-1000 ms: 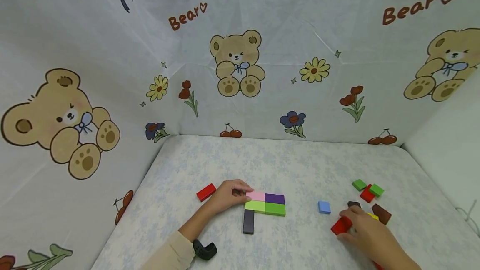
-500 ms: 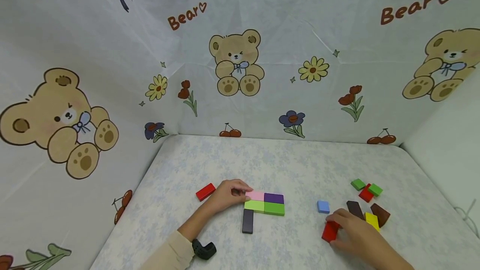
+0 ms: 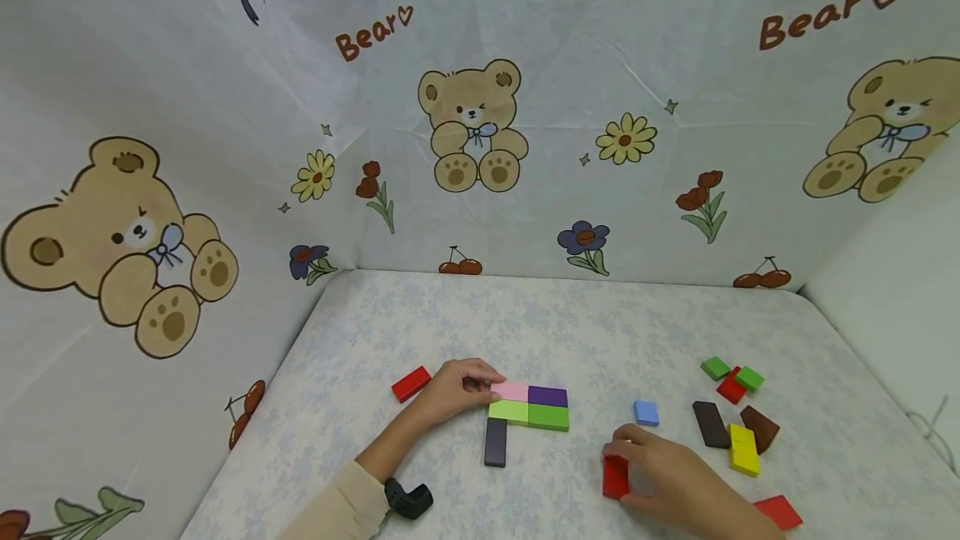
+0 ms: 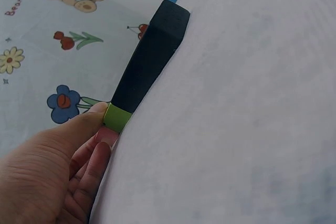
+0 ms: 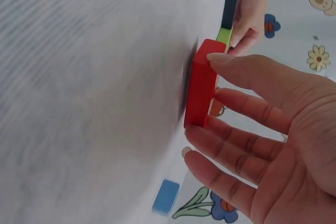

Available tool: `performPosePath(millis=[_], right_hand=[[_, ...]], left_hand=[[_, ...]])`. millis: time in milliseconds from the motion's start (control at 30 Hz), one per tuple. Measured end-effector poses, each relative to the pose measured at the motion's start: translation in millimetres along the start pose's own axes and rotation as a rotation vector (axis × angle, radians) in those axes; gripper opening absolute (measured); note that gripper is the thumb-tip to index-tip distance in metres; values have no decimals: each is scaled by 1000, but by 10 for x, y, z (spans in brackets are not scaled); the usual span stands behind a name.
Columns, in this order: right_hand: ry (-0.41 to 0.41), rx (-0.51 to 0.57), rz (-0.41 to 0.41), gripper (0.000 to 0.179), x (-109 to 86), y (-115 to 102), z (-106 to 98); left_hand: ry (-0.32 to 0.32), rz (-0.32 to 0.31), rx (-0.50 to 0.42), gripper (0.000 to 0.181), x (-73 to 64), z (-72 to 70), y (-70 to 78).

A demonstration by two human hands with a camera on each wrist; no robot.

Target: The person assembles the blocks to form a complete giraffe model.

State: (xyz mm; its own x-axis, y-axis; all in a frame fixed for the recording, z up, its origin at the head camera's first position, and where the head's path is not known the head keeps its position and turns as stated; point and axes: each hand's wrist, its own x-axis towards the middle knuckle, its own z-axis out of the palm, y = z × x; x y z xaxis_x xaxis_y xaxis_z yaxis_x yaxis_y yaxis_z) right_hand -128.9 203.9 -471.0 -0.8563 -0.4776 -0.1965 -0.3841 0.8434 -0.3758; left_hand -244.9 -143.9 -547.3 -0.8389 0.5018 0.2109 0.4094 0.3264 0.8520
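clearly, the right grip (image 3: 667,477) pinches the red block (image 3: 615,477) by its ends, right of the green block (image 3: 548,417); best keep it level over the desk (image 3: 555,323) while the left grip (image 3: 456,391), pinching the pink block (image 3: 512,391), acts as anchor.

I've got the right hand (image 5: 302,140) pinching a red rectangular block (image 5: 200,90), a small blue rectangular block (image 5: 167,196) lying well apart.
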Motion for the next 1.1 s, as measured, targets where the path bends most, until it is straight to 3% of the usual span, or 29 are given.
performPosePath(millis=[367, 467, 700, 1100], right_hand=[[-19, -22, -65, 45, 144, -179, 38], [-16, 12, -16, 51, 156, -183, 33], [-5, 64, 212, 60, 155, -150, 23], [-9, 72, 165, 52, 209, -150, 21]], left_hand=[[14, -2, -18, 23, 1, 9, -13], [17, -1, -21, 23, 1, 9, -13], [12, 12, -8, 23, 19, 22, -32], [-1, -18, -2, 25, 14, 15, -14]])
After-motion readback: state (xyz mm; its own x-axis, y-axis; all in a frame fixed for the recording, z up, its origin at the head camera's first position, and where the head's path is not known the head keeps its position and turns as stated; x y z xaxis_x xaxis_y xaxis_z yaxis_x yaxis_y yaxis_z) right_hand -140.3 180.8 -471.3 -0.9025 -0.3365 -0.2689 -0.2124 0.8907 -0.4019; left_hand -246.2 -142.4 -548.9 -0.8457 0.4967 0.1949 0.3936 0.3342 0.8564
